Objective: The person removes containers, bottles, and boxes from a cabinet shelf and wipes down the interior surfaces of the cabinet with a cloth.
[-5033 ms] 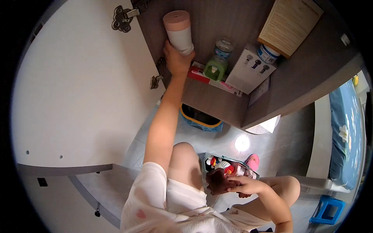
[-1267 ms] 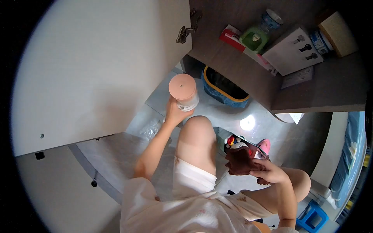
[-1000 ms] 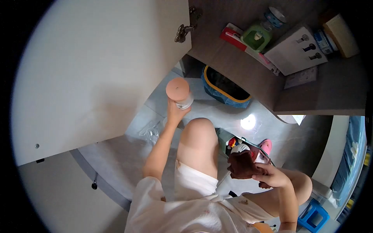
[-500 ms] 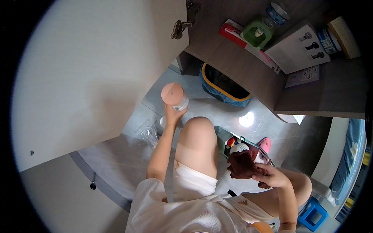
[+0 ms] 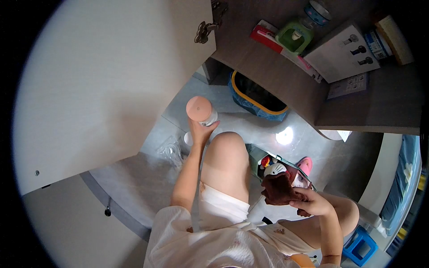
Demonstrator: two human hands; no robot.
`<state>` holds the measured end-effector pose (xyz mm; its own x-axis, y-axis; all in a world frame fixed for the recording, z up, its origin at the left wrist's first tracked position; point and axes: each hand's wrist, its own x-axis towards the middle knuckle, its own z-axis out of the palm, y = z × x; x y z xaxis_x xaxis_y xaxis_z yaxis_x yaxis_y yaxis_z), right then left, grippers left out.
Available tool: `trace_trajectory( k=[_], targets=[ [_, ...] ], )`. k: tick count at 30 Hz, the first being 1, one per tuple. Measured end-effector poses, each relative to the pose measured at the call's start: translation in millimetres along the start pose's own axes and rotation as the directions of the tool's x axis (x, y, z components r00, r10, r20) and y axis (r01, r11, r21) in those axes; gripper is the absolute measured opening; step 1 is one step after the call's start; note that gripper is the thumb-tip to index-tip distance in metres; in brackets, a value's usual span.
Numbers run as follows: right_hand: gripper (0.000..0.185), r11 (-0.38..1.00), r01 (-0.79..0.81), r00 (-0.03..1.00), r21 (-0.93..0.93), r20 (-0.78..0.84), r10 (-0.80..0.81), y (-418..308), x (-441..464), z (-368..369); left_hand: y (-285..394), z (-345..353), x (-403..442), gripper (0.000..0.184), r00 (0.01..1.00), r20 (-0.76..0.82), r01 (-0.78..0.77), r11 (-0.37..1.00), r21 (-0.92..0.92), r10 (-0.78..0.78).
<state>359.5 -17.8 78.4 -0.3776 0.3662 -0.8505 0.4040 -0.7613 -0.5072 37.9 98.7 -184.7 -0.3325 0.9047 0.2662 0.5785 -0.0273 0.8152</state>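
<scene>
My left hand (image 5: 202,131) is wrapped round the lower part of a white bottle with a pink lid (image 5: 199,108), held above the floor beside my knee. Its thumb shows at the bottle's right side. My right hand (image 5: 313,203) grips a dark brown cloth-like item (image 5: 279,190), which hangs over an open bag (image 5: 255,156). Inside the bag are a white plush toy (image 5: 274,169) and a red and yellow item; the brown item hides part of them.
A cabinet door (image 5: 107,89) stands open at left. The shelf (image 5: 268,67) holds a green toy dispenser (image 5: 296,36) and a white box (image 5: 343,53). Below are a lined bin (image 5: 257,109), clear plastic (image 5: 170,151), a pink shoe (image 5: 304,165) and a blue stool (image 5: 359,246).
My left hand has brought the bottle from the cabinet down over the floor, lately drifting slightly left. My right hand still holds the brown item. The view has tilted downward.
</scene>
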Motion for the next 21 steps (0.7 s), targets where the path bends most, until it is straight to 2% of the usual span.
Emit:
trace_trajectory(
  k=[1, 3, 4, 6, 15, 21],
  targets=[
    [0.032, 1.000, -0.001, 1.000, 0.022, 0.001, 0.001, 1, 0, 0, -1, 1, 1, 0.064, 1.000, -0.001, 0.001, 1.000, 0.001, -0.001],
    [0.033, 1.000, 0.002, 1.000, 0.029, 0.013, -0.002, 2, 1, -1, -3, 2, 4, 0.054, 0.990, 0.126, 0.074, 0.995, -0.065, -0.065],
    [0.033, 0.999, 0.005, 1.000, 0.037, 0.025, -0.006, 2, 1, -1, -4, 4, 5, 0.054, 0.990, 0.126, 0.074, 0.995, -0.065, -0.065],
    [0.033, 1.000, -0.011, 1.000, 0.024, 0.012, 0.010, -1, -1, 0, -6, 6, 5, 0.045, 0.998, 0.049, -0.035, 0.999, -0.007, 0.035],
    [0.031, 0.997, 0.060, 0.998, -0.046, 0.017, -0.059, 8, 1, -4, -5, 8, 5, 0.041, 0.998, 0.058, 0.034, 0.990, -0.137, -0.026],
    [0.028, 0.996, 0.082, 0.997, -0.041, 0.010, -0.082, 7, 0, -3, -7, 8, 5, 0.041, 0.997, 0.069, 0.029, 0.995, -0.100, -0.022]
  ],
)
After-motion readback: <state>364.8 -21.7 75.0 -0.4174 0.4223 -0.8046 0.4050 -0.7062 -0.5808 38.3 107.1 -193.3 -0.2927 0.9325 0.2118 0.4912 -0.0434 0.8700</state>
